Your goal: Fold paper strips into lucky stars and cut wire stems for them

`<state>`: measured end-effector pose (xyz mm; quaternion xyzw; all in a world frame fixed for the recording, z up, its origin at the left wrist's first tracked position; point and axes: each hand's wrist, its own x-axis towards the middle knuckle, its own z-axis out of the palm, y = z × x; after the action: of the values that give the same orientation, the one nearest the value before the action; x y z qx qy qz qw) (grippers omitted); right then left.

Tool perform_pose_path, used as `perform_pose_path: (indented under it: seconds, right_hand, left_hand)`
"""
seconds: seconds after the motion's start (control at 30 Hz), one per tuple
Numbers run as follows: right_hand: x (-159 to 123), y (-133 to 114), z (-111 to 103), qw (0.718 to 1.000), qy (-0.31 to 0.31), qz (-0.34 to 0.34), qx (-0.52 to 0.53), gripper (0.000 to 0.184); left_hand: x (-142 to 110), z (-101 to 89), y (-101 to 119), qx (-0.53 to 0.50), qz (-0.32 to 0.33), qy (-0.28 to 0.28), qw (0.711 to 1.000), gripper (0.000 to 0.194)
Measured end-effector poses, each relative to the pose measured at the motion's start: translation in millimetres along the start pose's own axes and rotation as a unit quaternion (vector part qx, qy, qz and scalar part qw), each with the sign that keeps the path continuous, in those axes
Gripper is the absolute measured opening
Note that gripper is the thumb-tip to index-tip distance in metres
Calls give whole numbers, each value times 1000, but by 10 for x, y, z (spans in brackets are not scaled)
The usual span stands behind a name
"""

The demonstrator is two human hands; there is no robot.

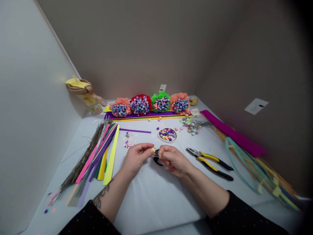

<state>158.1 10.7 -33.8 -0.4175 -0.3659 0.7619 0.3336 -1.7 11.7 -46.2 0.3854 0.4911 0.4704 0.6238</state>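
In the head view, my left hand (137, 157) pinches a small yellow paper piece (153, 149) between thumb and fingertips. Close beside it, my right hand (172, 159) is closed, its thumb against the curled fingers. What it grips is too small and hidden to make out. Between and partly under the hands shows a black-handled tool (157, 160), perhaps scissors, mostly covered. Just beyond the hands lies an oval dish (167, 140) of small coloured paper stars. Pliers (207, 162) with yellow and black handles lie right of my right hand.
Paper strips (111, 156) and a bundle of thin wires (83, 160) lie at left. At the back stand several crepe-paper bouquets (140, 104) with stars. Wired stars (189, 121) lie right of them. A magenta sheet (232, 133) and teal strips (241, 163) lie along the right wall.
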Motion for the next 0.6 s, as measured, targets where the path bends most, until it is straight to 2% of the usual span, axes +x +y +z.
perform_pose_path:
  seconds: [0.07, 0.1, 0.17, 0.2, 0.23, 0.3, 0.33, 0.37, 0.4, 0.43, 0.47, 0.53, 0.6]
  right_hand:
    - [6, -5, 7, 1000, -8, 10, 11, 7]
    - [1, -7, 8, 1000, -3, -5, -15, 6]
    - [-22, -7, 6, 987, 29, -82, -134, 7]
    - [-38, -4, 2, 965, 49, -138, -216, 9]
    - [-54, 0, -2, 931, 67, -196, -301, 11]
    - [-82, 13, -13, 847, 85, -292, -436, 15]
    - [-91, 20, -16, 814, 87, -322, -476, 16]
    - [-96, 26, -19, 794, 85, -339, -497, 16]
    - [-97, 29, -19, 789, 83, -344, -502, 16]
    - [-94, 31, -16, 799, 84, -336, -492, 16]
    - [-89, 30, -12, 823, 85, -317, -464, 15]
    - [-69, 22, 0, 900, 78, -242, -354, 13]
    - [-44, 10, 10, 970, 50, -138, -196, 9]
  left_hand:
    - [5, 0, -7, -18, -6, -3, 1000, 27]
    - [6, 3, -10, -29, -11, -5, 1000, 27]
    - [6, 13, -12, -46, -22, -6, 999, 25]
    - [6, 18, -13, -50, -25, -6, 998, 25]
    - [6, 23, -14, -50, -28, -4, 998, 24]
    - [6, 32, -19, -45, -30, 2, 999, 24]
    - [6, 33, -22, -41, -32, 5, 999, 24]
    - [7, 34, -25, -39, -33, 7, 999, 24]
    - [8, 33, -27, -39, -34, 8, 999, 24]
    - [8, 30, -28, -40, -33, 6, 999, 24]
    - [8, 27, -28, -43, -31, 1, 999, 24]
    - [5, 19, -22, -48, -23, -7, 999, 24]
    - [-1, 13, -13, -49, -16, -10, 999, 25]
